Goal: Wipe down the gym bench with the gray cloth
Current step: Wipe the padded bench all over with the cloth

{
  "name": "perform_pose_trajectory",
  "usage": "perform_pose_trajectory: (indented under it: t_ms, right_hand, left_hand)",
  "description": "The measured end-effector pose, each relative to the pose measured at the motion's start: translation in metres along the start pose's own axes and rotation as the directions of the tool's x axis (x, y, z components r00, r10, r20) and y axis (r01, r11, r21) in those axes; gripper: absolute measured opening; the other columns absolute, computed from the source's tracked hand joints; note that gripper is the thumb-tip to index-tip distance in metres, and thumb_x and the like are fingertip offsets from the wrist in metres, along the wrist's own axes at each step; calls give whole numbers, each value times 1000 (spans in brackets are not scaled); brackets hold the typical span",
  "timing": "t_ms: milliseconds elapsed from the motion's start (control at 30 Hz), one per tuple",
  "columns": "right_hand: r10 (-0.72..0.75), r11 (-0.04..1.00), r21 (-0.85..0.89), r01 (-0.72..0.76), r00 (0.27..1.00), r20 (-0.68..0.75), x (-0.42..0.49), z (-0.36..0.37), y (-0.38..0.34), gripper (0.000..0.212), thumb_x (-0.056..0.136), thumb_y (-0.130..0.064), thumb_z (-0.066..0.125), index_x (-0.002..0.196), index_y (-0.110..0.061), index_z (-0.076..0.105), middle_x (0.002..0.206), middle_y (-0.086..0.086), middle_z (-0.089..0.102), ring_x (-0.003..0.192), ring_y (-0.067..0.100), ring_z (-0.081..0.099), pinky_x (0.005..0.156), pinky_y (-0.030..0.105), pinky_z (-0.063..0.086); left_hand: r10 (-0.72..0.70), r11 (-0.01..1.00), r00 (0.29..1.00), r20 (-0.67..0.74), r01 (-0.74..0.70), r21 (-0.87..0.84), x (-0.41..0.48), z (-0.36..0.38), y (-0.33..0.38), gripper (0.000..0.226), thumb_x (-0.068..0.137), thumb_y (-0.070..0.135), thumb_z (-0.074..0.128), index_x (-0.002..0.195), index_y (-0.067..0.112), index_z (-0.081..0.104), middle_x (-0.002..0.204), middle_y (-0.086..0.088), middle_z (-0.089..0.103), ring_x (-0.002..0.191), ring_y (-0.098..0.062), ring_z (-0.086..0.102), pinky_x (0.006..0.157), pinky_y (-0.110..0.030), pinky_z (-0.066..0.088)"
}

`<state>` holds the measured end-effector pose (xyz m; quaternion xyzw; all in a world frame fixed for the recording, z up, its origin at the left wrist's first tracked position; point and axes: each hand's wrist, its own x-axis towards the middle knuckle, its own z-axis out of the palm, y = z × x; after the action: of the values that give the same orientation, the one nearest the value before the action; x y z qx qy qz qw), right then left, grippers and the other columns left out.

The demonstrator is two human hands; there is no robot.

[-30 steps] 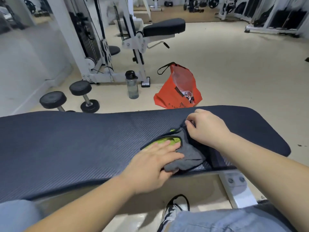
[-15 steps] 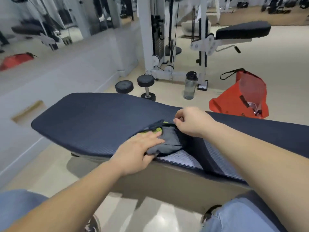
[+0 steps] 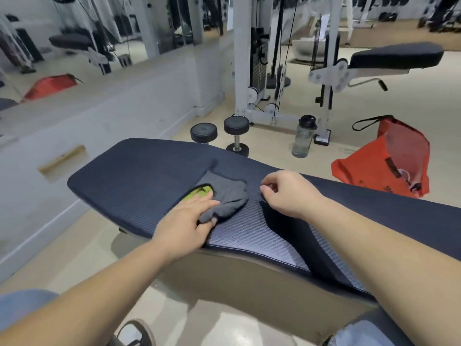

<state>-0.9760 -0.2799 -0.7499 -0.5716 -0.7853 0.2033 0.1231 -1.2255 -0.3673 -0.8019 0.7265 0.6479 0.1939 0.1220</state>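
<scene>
Now: L hand lies flat on the gray cloth, fingers straight & slightly spread, pressing it to the gym bench. Thumb sits at the cloth's near edge, prob. so the wad can't slip out from under the palm. Cloth is bunched, not laid out; most of it sticks out past the fingertips and to the R of that hand. Lime-green patch shows just beyond the index finger. Maybe the cloth's other face folded over, can't confirm.

R hand is just R of the cloth, clear of it, no contact w/ the fabric. Fingers curled in, thumb close to forefinger, nothing seen between them. Whether its heel rests on the pad: can't tell.

Pad is dark & ribbed. A paler, shinier strip runs on the near side of both hands, toward the person. Damp or just glare, no call.

Judgement: wiping step, L hand alone doing the work. A flat palm gives even pressure over a wadded cloth, and the R hand looks idle. Pad's rounded end, well L of the L hand, and the long stretch under the R forearm prob. need passes yet. Risk: the wad rolls under the fingers, so the contact patch stays small.

On the floor beyond the hands: dumbbell, water bottle, and an orange bag far R of the R hand. None in play.
</scene>
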Motion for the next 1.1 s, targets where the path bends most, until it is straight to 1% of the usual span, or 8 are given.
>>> perform_pose_trajectory:
  t_ms: [233, 400, 467, 633, 733, 867, 1000, 1100]
  right_hand:
    - [104, 994, -10, -107, 983, -153, 1, -12, 47, 28, 98, -31, 52, 113, -23, 74, 112, 3, 76, 108, 29, 67, 91, 43, 56]
    - [154, 988, 11, -156, 959, -239, 0, -15, 68, 33, 100, -27, 51, 127, -21, 69, 130, 7, 68, 122, 31, 61, 99, 47, 53]
    - [169, 986, 34, -166, 948, -270, 3, -15, 73, 34, 101, -25, 51, 129, -21, 68, 132, 6, 67, 124, 30, 60, 99, 45, 52]
    - [218, 976, 95, -198, 913, -345, 21, -8, 67, 35, 98, -23, 51, 128, -21, 70, 130, 5, 65, 127, 29, 57, 100, 47, 51]
    - [210, 978, 92, -190, 908, -361, 37, 1, 49, 31, 96, -24, 53, 120, -22, 73, 123, 4, 64, 127, 27, 52, 98, 46, 51]
    - [160, 987, 75, -144, 946, -284, 61, 19, 14, 31, 98, -29, 51, 119, -25, 73, 119, 0, 62, 124, 25, 54, 95, 46, 53]
    - [81, 994, 84, -65, 978, -191, 91, 45, -35, 32, 99, -32, 51, 123, -25, 71, 125, -3, 63, 123, 22, 58, 101, 45, 52]
    - [31, 996, 83, -19, 988, -153, 118, 63, -77, 27, 98, -31, 52, 112, -25, 74, 116, 1, 66, 114, 25, 62, 95, 43, 54]
  left_hand:
    - [361, 927, 886, 293, -376, -6, 25, 25, 58, 51, 96, 52, 49, 147, 51, 40, 164, 27, 21, 153, 3, 11, 126, -26, 11]
    - [107, 990, 988, 115, -117, 83, 84, 55, 84, 51, 99, 50, 47, 149, 43, 41, 167, 12, 24, 155, -15, 18, 126, -35, 14]
    - [142, 983, 980, 137, -156, 100, 90, 77, 115, 52, 98, 51, 46, 149, 44, 39, 168, 12, 22, 155, -20, 17, 126, -40, 13]
    - [588, 809, 760, 277, -558, -186, 131, 72, 101, 38, 93, 39, 56, 127, 25, 65, 150, 1, 54, 145, -17, 40, 121, -36, 28]
    - [517, 856, 813, 268, -484, -181, 162, 53, 61, 44, 95, 29, 62, 139, 24, 60, 155, 2, 49, 147, -12, 36, 124, -24, 18]
    - [241, 970, 951, 193, -228, -86, 183, 21, -8, 45, 98, 38, 57, 143, 38, 52, 161, 11, 38, 150, -10, 29, 125, -28, 18]
    - [-22, 1000, 997, 80, 23, -5, 180, -7, -74, 49, 100, 45, 50, 148, 37, 45, 166, 6, 30, 153, -16, 23, 126, -33, 17]
    - [59, 994, 991, 120, -69, 82, 153, -11, -89, 57, 99, 48, 47, 154, 37, 36, 169, 5, 19, 156, -16, 13, 127, -34, 9]
